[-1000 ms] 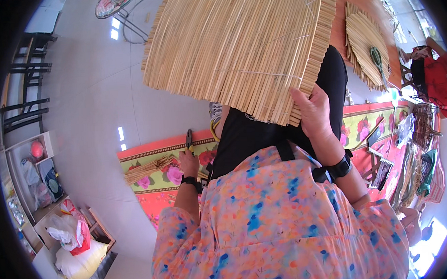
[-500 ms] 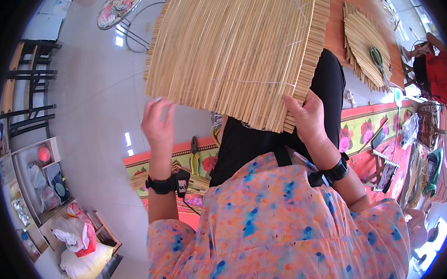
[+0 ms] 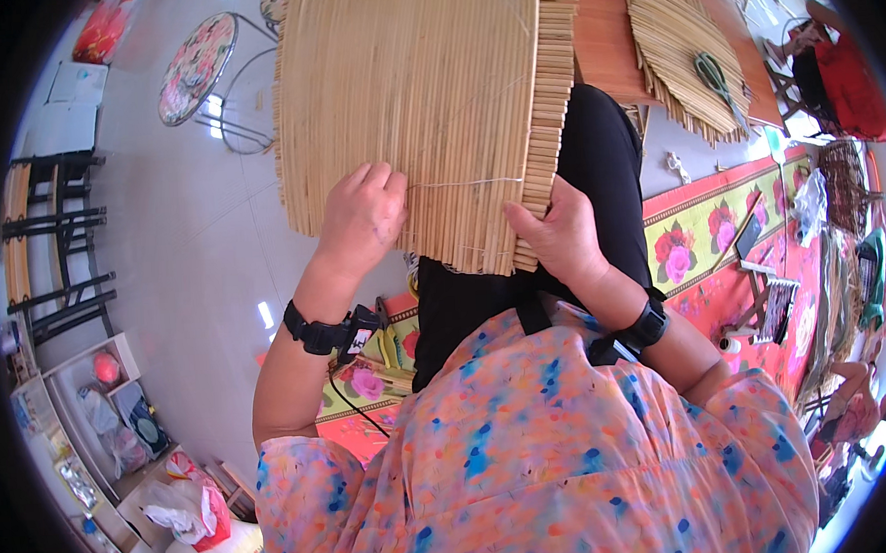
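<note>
A large mat of straw-coloured stalks (image 3: 405,80), laid side by side and bound with thin white thread (image 3: 464,183), is in front of me over my lap. My right hand (image 3: 562,237) grips its near right edge, thumb on top and fingers beneath. My left hand (image 3: 366,216) rests on the mat's face near the lower edge, its fingers curled together at the left end of the thread. Whatever those fingertips hold is hidden. Stalk ends stick out unevenly along the right side.
On the brown table (image 3: 601,37) at the right lies a second stalk mat (image 3: 670,39) with green-handled scissors (image 3: 713,75) on it. Yellow-handled pliers (image 3: 389,348) lie on the flowered floor covering (image 3: 674,252). A floral stool (image 3: 197,70) stands at the left. Other people sit at the far right.
My left hand has come from beside the mat's lower left corner onto its face, and its fingers have closed. The mat and my right hand have shifted left in view.
</note>
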The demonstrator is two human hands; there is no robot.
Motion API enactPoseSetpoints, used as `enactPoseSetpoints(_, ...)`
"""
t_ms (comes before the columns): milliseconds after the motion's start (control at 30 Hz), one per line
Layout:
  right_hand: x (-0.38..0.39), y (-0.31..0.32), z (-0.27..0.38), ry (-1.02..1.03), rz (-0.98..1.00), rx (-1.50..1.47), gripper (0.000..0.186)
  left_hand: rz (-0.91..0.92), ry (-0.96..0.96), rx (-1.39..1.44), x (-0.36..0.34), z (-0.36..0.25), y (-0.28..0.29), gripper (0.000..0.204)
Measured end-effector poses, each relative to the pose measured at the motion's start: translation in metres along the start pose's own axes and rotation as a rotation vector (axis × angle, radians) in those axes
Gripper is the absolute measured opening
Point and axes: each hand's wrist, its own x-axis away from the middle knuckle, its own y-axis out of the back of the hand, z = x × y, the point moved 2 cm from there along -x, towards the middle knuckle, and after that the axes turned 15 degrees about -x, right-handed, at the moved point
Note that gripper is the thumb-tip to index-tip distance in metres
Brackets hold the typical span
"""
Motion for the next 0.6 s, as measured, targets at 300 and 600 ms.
enactPoseSetpoints(300,-0.001,0.003,0.001,-0.104,0.024,0.02,0.026,-0.046,0.265,0.556,-0.004,0.02,0.041,0.008)
enactPoseSetpoints(600,-0.001,0.002,0.013,-0.013,-0.009,0.139,0.031,-0.229,0.27,0.524,-0.01,0.019,0.102,0.009)
